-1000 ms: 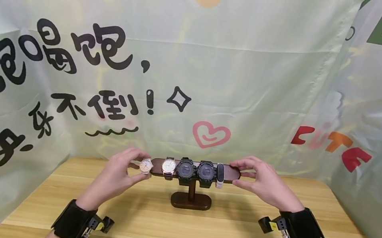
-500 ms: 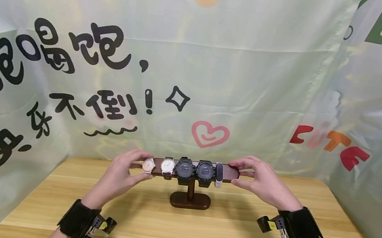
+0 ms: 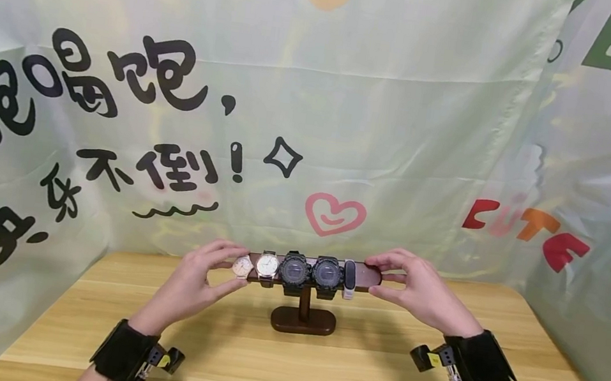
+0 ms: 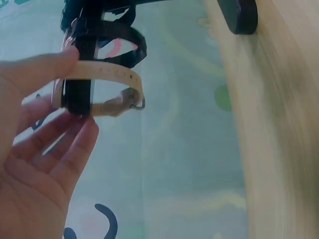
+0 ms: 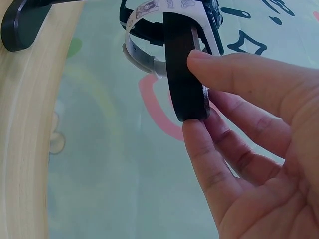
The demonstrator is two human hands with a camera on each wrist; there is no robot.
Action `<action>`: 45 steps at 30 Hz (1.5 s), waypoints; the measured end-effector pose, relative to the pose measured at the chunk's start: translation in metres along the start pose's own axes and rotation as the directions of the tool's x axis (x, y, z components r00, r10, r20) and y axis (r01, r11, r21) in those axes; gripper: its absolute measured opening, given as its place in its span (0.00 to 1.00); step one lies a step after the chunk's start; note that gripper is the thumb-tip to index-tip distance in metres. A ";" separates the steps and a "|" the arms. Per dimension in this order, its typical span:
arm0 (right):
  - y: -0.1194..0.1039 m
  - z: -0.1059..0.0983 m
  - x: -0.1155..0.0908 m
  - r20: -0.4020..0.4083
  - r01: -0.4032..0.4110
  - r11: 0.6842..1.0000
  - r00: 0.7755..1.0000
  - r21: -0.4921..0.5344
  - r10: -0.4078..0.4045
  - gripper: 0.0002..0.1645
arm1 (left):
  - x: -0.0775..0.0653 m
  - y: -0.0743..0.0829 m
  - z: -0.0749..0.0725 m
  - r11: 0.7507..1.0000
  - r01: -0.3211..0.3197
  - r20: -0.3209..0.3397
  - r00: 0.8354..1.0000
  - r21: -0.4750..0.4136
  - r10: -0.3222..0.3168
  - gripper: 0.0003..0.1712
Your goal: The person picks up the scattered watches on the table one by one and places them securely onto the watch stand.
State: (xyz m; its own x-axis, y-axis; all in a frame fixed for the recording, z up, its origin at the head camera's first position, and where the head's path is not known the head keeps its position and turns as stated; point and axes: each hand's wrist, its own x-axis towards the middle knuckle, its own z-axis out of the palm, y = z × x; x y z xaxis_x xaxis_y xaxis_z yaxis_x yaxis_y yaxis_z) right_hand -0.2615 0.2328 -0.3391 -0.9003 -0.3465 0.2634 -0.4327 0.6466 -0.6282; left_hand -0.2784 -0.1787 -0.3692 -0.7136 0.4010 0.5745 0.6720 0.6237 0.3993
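Note:
A dark brown watch stand holds a row of watches on its horizontal bar. My left hand pinches a pale-strapped wristwatch at the bar's left end. In the left wrist view its buckled strap loops round the bar, thumb on the band and fingers at the bar's tip. My right hand grips the bar's bare right end between thumb and fingers. Between the hands sit a white-faced watch, two chunky black digital watches and a slim fitness band with a light strap.
The stand's oval base rests on a light wooden table. Close behind hangs a pale green printed cloth, which also encloses both sides. Each wrist wears a black cuff with a small camera.
The pale-strapped watch has slid rightward from just off the bar's left tip onto the bar, my left hand moving with it. My right hand keeps its grip on the other end.

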 end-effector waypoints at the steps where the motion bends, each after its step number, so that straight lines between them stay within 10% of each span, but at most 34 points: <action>1: 0.000 0.000 0.000 0.000 0.000 1.000 1.000 0.001 0.000 0.26 | 0.000 0.000 0.000 1.000 -0.010 0.003 1.000 -0.003 0.010 0.32; 23: -0.001 0.001 -0.005 -0.019 0.000 1.000 1.000 0.006 0.001 0.27 | -0.002 0.003 -0.001 0.998 -0.055 0.004 0.998 0.014 0.055 0.33; 32: -0.002 -0.003 -0.020 -0.108 0.040 0.997 0.993 -0.064 -0.046 0.35 | -0.007 0.011 -0.010 0.994 0.088 -0.049 0.995 0.071 -0.084 0.39; 45: 0.030 -0.016 -0.105 -0.237 -0.074 0.912 0.971 -0.403 -0.026 0.57 | -0.061 0.018 -0.034 0.848 0.291 0.008 0.945 0.442 -0.328 0.50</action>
State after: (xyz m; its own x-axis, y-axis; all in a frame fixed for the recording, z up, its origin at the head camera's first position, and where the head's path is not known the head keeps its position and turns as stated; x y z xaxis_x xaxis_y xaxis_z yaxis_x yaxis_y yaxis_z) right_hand -0.1805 0.3000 -0.3740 -0.8744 -0.1921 0.4456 -0.3469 0.8896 -0.2973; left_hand -0.2163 -0.2151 -0.3726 -0.8960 0.1793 0.4062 0.2748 0.9425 0.1903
